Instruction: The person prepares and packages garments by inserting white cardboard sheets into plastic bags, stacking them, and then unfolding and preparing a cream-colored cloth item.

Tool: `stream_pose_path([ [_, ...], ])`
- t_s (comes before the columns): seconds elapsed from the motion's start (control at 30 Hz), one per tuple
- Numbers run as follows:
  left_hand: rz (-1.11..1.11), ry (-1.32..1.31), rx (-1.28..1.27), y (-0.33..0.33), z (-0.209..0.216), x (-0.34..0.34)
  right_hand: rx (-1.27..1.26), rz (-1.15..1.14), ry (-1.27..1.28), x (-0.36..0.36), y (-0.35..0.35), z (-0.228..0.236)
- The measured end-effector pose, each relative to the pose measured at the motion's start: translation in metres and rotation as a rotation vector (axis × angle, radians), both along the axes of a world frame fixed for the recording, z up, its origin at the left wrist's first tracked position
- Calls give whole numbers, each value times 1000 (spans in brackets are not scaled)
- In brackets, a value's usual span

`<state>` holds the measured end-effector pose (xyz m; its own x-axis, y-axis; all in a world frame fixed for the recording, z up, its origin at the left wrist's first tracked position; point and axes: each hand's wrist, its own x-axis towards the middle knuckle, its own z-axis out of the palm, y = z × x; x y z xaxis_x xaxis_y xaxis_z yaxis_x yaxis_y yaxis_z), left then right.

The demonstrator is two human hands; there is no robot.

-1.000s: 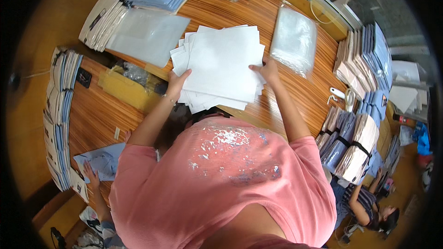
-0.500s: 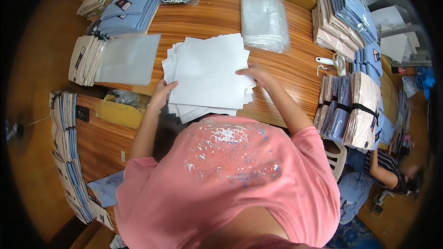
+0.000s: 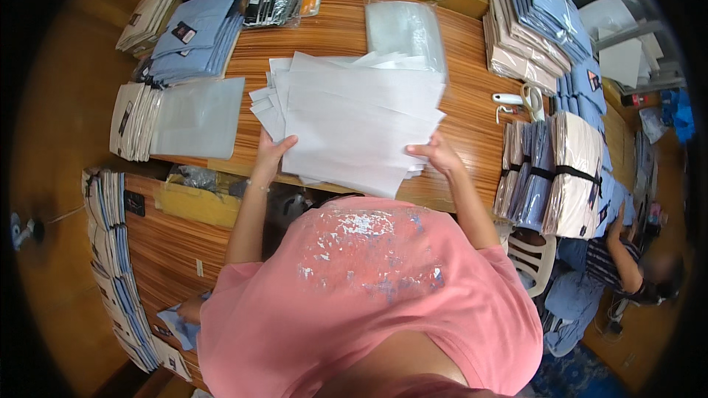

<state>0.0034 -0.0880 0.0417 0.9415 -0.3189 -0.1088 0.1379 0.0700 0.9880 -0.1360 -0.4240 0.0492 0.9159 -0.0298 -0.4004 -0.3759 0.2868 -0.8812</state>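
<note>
A loose stack of white paper sheets (image 3: 354, 118) spans both my hands above the near edge of the wooden table. Its sheets are fanned unevenly, with corners poking out on both sides. My left hand (image 3: 274, 155) grips the left edge, thumb on top and fingers underneath. On the right edge my right hand (image 3: 436, 155) pinches the stack, its thumb lying over the top sheet. Just beyond the paper lies a pile of clear plastic bags (image 3: 405, 26), partly covered by the sheets.
Folded blue shirts (image 3: 195, 37) and a frosted plastic sheet (image 3: 199, 118) lie at the left. Bundled folded garments (image 3: 571, 169) stand at the right, near white-handled scissors (image 3: 532, 101). Another person's hand (image 3: 193, 308) touches blue cloth at lower left. A striped-sleeved person (image 3: 616, 265) works at far right.
The paper stack has fanned out wider to the right and tilted. My right hand has moved right and lower, my left hand slightly lower. Another person's hand has appeared at the lower left.
</note>
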Motion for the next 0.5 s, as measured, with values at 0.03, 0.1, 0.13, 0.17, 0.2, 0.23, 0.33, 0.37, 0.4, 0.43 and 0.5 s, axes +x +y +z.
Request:
stream_pose_path([
  [0.03,-64,-15,55,-3,3,2,-84,-30,-22,-9,-10,17],
  [0.1,-201,0,12,-13,15,0,-188,-7,-20,-39,-30,27],
  [0.13,-263,13,-6,-15,21,-5,-235,14,-14,-53,-32,37],
  [0.17,-317,-96,83,-18,21,-10,-362,47,-52,-58,-28,51],
  [0.2,-348,-72,50,-23,17,-13,-492,77,-89,-63,-25,66],
  [0.23,-391,-48,12,-35,15,-14,-408,-12,-126,-75,-29,34],
  [0.33,-332,-42,-4,-56,-4,-17,-483,-127,-247,-87,-18,10],
  [0.37,-383,-318,68,-61,-11,-5,-451,-176,-243,-85,-20,9],
  [0.4,-427,-595,139,-63,-18,1,-419,-222,-240,-84,-21,9],
  [0.43,-406,-558,78,-73,-8,5,-638,-261,-122,-90,-22,1],
  [0.5,-289,-60,212,-86,40,-7,-656,-268,48,-95,-24,-1],
])
